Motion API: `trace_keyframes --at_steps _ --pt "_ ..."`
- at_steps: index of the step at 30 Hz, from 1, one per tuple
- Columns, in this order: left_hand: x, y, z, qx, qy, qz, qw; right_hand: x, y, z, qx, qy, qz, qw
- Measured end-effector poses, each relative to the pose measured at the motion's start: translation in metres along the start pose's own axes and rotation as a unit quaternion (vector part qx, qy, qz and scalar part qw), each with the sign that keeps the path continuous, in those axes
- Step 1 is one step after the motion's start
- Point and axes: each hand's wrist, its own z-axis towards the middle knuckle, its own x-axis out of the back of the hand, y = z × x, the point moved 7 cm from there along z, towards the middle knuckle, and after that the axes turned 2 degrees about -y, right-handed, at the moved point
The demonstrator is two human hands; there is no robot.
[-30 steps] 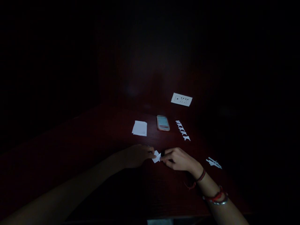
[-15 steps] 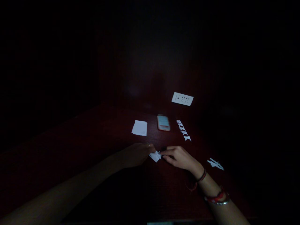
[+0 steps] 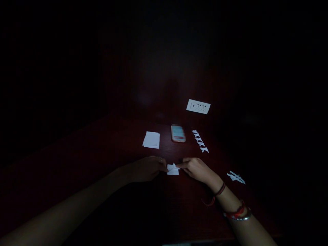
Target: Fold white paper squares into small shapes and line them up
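A small folded white paper (image 3: 173, 171) lies on the dark reddish table between my hands, with a pointed flap standing up at its far side. My left hand (image 3: 151, 168) pinches its left edge, fingers closed together; a ring shows on one finger. From the other side, my right hand (image 3: 197, 169) holds the right edge between its fingertips. Thread bracelets and a metal bangle circle my right wrist. Beyond my left hand rests a stack of white paper sheets (image 3: 151, 140).
A phone (image 3: 178, 133) with a blurred screen lies past the paper. To its right is a row of several small folded paper pieces (image 3: 200, 141). White paper strips (image 3: 236, 177) lie at the right. A socket plate (image 3: 198, 106) is on the back wall. The surroundings are very dark.
The folded paper has been turned so that a straight edge, rather than a corner, faces me. Both hands have shifted slightly with it and still touch its sides.
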Motion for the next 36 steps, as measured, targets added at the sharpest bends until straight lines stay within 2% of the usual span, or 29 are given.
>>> trace_keyframes --at_steps 8,15,20,25,27,33,36 --pt "-0.004 0.003 0.0 -0.024 -0.008 -0.003 1.0 0.012 -0.002 0.002 -0.023 0.053 0.036 0.998" --pt "-0.005 0.009 0.001 -0.042 -0.016 0.065 0.997 0.013 -0.007 0.002 -0.004 0.047 0.094 0.994" --pt "0.004 0.016 0.005 -0.004 0.003 0.093 0.996 0.013 -0.011 0.003 0.005 0.049 0.122 0.991" --pt "-0.01 0.008 -0.001 0.001 -0.04 0.089 0.995 0.013 -0.018 0.006 0.022 0.043 0.122 0.991" --pt "-0.012 0.003 -0.003 0.002 -0.038 0.08 0.996 0.01 -0.019 0.007 0.024 0.037 0.125 0.991" --pt "-0.006 0.0 -0.004 -0.015 -0.023 0.049 0.998 0.008 -0.014 0.007 0.012 0.033 0.149 0.988" --pt "-0.006 -0.002 -0.003 -0.002 -0.02 0.047 0.999 0.01 -0.012 0.006 0.001 0.035 0.132 0.991"
